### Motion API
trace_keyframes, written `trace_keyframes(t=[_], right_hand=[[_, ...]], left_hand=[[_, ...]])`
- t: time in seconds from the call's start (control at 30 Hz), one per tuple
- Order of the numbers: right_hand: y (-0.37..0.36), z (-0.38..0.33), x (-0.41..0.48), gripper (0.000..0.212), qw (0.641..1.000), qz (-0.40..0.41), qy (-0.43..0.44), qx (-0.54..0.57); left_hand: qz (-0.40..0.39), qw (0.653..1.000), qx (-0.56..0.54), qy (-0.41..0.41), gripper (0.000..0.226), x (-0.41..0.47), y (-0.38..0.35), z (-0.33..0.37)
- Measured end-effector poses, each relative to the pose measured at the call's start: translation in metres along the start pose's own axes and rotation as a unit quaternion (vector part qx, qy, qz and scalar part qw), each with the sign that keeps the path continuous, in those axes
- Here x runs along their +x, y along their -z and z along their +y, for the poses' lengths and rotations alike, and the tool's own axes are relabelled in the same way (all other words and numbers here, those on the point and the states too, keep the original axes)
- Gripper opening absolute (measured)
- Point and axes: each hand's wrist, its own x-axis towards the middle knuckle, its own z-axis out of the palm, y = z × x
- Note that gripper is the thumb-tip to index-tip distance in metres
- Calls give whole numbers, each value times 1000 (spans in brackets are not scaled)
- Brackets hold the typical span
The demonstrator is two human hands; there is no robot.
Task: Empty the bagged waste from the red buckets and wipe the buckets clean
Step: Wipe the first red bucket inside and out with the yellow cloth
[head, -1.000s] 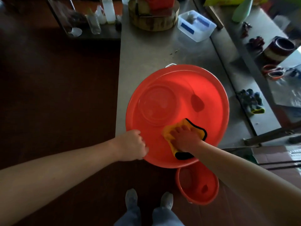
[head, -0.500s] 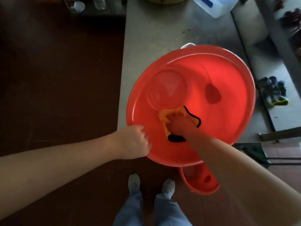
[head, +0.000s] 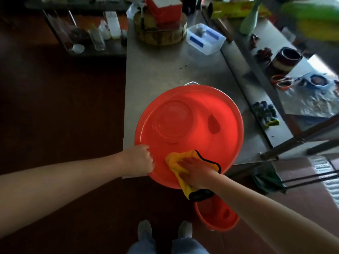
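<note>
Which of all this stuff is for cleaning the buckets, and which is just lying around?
For the job: big red plastic bucket, its rim gripped by the left hand; yellow black-edged cloth under the right hand; smaller red bucket on the floor.
Just lying about: round wooden chopping block; clear plastic box; pale green bottle; dark gloves; orange-handled scissors.

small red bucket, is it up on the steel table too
No: the small red bucket stands on the floor by the person's shoes, below the near edge of the steel table where the large red bucket sits.
</note>
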Motion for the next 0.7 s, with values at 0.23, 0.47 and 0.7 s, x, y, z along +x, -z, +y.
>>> trace_keyframes(t=[0.23, 0.47, 0.7], right_hand=[[13, 10, -48, 84, 999, 22, 19, -26], [24, 26, -71, 75, 973, 47, 27, -224], [5, 11, -69, 49, 931, 166, 10, -326]], left_hand=[[-50, 999, 13, 13, 23, -3, 8, -28], [-38, 996, 72, 44, 31, -33, 6, -71], [-19, 985, 139, 102, 28, -38, 13, -70]])
